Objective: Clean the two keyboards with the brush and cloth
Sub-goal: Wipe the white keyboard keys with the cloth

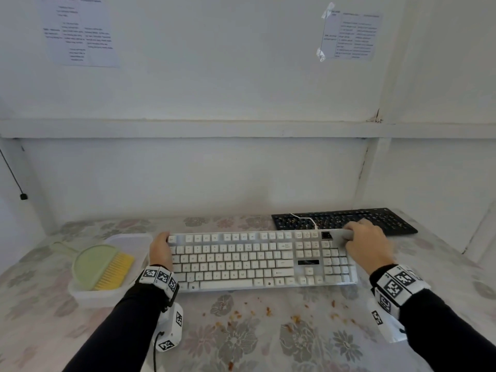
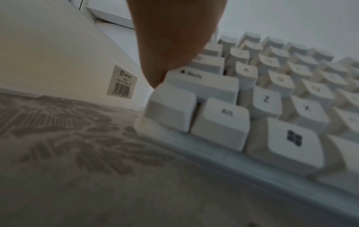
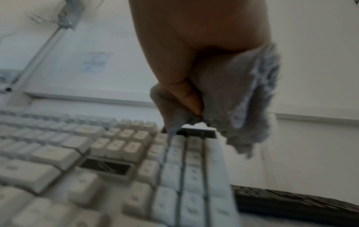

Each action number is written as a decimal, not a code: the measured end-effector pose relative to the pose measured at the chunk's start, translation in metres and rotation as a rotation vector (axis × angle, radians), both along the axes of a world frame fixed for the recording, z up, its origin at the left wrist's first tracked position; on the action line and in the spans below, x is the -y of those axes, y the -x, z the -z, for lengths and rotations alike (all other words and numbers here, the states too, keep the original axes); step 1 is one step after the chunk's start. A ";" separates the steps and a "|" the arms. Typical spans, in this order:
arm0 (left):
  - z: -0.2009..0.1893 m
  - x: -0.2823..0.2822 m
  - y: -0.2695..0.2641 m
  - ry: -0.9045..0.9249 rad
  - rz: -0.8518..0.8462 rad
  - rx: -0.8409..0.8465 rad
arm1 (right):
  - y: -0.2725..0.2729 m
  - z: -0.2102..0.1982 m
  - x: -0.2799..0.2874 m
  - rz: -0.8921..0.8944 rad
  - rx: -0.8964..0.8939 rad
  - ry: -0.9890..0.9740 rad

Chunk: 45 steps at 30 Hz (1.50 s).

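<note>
Left hand (image 1: 160, 249) grips the white keyboard's (image 1: 257, 260) left end; right hand (image 1: 367, 244) clutches a grey cloth (image 3: 242, 107) at its top-right corner.

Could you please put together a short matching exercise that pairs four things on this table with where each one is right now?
Things:
1. brush
2. grey cloth
3. black keyboard
4. crumbs

Places:
A. behind the white keyboard, at the wall
B. on the tablecloth, in front of the white keyboard
C. in the white tub
D. in the right hand

Pairs: 1-C, 2-D, 3-A, 4-B
</note>
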<state>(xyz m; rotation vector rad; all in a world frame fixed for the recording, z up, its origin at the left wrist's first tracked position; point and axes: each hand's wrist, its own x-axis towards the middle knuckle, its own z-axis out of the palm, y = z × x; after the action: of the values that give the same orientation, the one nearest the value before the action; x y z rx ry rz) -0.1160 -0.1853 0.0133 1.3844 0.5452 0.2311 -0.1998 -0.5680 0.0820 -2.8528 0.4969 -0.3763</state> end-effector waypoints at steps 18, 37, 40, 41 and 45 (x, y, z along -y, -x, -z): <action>-0.005 0.003 0.006 -0.027 0.029 -0.015 | -0.025 -0.006 -0.102 -0.263 -0.164 0.200; -0.001 0.001 -0.002 -0.107 0.059 0.028 | -0.039 -0.006 -0.085 -0.183 -0.064 0.072; -0.003 0.003 -0.001 -0.136 0.073 0.063 | -0.043 0.000 -0.085 -0.210 0.042 -0.087; -0.003 0.004 0.000 -0.155 0.075 0.058 | -0.045 0.001 -0.088 -0.212 0.067 -0.115; -0.002 0.004 -0.003 -0.238 0.058 0.061 | -0.050 0.004 -0.115 -0.303 0.098 -0.211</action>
<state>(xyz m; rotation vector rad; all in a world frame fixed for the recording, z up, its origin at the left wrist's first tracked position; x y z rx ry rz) -0.1129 -0.1889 0.0148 1.6165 0.4358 0.2975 -0.1500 -0.4530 0.0779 -2.6329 0.0771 -0.3798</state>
